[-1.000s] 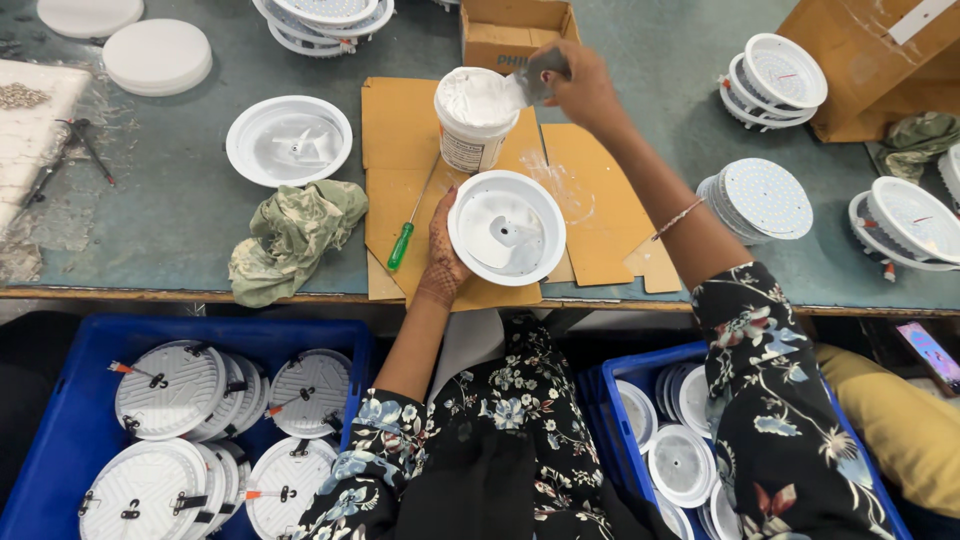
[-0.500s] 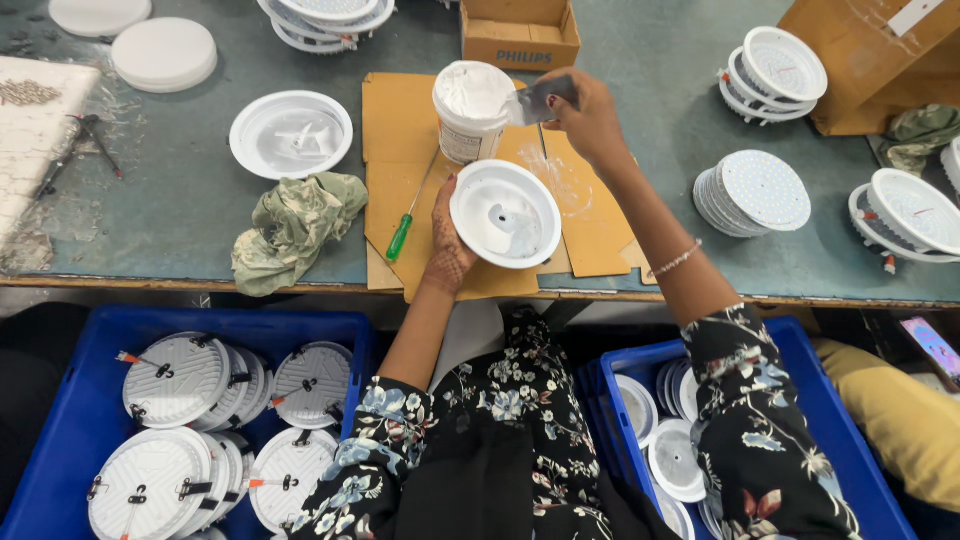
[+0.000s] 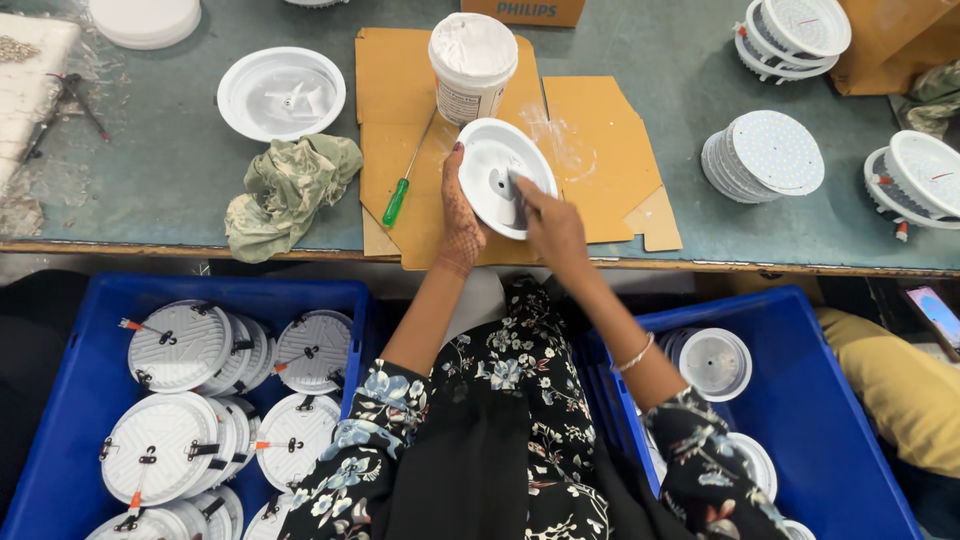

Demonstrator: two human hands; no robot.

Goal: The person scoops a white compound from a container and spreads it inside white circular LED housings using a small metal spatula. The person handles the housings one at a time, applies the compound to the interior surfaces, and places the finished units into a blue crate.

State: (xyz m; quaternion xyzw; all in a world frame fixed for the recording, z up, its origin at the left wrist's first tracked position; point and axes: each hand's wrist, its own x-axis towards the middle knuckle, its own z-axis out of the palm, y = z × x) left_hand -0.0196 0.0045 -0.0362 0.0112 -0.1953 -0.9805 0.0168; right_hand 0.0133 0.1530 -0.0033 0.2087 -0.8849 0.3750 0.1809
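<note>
My left hand (image 3: 460, 205) holds a round white lamp housing (image 3: 495, 165) tilted over the cardboard sheets (image 3: 600, 150), fingers behind its left rim. My right hand (image 3: 550, 225) grips a small dark spatula (image 3: 518, 200) whose blade rests inside the housing's bowl. Just beyond stands a white tub of white paste (image 3: 471, 62). A green-handled screwdriver (image 3: 398, 200) lies on the cardboard to the left of my left hand.
A crumpled green rag (image 3: 285, 190) and another white housing (image 3: 281, 93) lie at left. Stacks of round LED discs (image 3: 765, 160) and housings (image 3: 925, 175) sit at right. Blue crates (image 3: 60, 330) (image 3: 800, 330) of lamp parts flank my lap below the table edge.
My right hand came back from the paste tub down to the housing, and the spatula now sits inside the bowl. My left hand kept hold of the housing.
</note>
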